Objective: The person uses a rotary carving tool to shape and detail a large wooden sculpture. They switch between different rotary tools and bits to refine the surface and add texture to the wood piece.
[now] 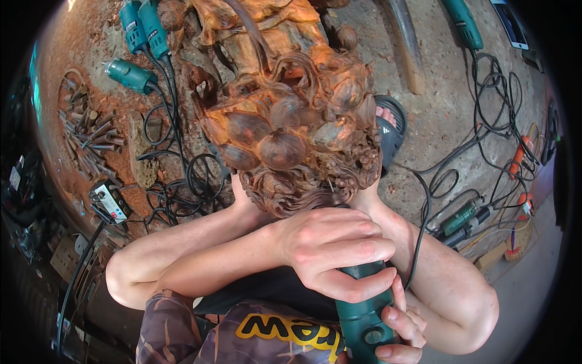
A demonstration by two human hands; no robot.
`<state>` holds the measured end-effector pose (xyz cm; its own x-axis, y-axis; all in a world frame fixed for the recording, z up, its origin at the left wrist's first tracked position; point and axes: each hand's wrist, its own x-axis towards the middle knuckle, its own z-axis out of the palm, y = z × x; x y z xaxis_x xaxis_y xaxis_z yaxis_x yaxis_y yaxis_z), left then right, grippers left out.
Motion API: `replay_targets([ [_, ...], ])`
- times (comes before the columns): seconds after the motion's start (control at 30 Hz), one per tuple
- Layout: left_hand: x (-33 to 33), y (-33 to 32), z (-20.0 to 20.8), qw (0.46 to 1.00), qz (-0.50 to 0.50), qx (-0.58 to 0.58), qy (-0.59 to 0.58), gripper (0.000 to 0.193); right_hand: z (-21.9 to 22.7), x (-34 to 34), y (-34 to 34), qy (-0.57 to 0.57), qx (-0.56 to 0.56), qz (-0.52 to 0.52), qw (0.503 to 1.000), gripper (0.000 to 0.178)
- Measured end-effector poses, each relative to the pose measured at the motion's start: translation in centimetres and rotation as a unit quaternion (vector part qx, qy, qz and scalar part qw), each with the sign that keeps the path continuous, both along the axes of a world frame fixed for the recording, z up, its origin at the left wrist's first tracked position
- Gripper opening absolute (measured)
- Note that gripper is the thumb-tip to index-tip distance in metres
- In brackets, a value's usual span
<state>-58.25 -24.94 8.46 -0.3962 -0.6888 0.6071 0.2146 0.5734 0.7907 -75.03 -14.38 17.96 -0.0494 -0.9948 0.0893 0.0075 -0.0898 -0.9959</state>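
Note:
Between my legs stands a large brown-orange wood carving (282,150), with rounded shell-like bumps and wavy carved strands along its near edge. My left hand (339,252) wraps over the front of a green power grinder (362,309). Farther back on the same tool's body, the fingers of my right hand (405,327) curl round it; the rest of that hand is hidden. The grinder's nose points at the near edge of the carving, where a thin bit (331,185) seems to show. Whether the bit touches the wood I cannot tell.
At the far left lie several green power tools (130,76) with tangled black cords (200,179). Loose bits (100,130) and a small control box (111,202) are nearer. On the right are another green tool (464,24), a phone (510,24), cords and a green grinder (461,218).

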Motion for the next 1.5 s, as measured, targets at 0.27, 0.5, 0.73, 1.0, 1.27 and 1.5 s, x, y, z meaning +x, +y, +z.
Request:
replay_targets([
  [0.27,0.2,-0.1,0.1,1.0,-0.012,0.011,-0.006,0.031,0.0,0.1,0.2,-0.005,-0.006,-0.002,1.0,0.044],
  [0.5,-0.9,-0.1,-0.2,0.998,0.021,-0.003,0.054,0.021,-0.1,-0.1,0.6,-0.014,-0.01,0.003,1.0,0.044],
  [0.73,-0.7,0.0,0.1,0.999,0.024,-0.01,0.037,0.024,0.0,0.0,1.1,-0.042,-0.024,0.005,0.999,0.044],
  [1.0,-0.7,-0.3,0.0,0.994,0.044,-0.088,-0.046,0.031,-0.3,-1.0,3.1,-0.109,-0.041,0.034,0.993,0.048],
  [1.27,-1.8,-0.4,0.6,0.986,0.082,-0.098,-0.111,0.032,3.4,-7.6,-12.6,0.088,0.285,0.471,0.831,0.078],
  [1.5,-2.1,-0.4,0.5,0.98,0.113,-0.068,-0.15,0.034,6.0,-5.8,-12.0,0.09,0.507,0.367,0.775,0.09],
])
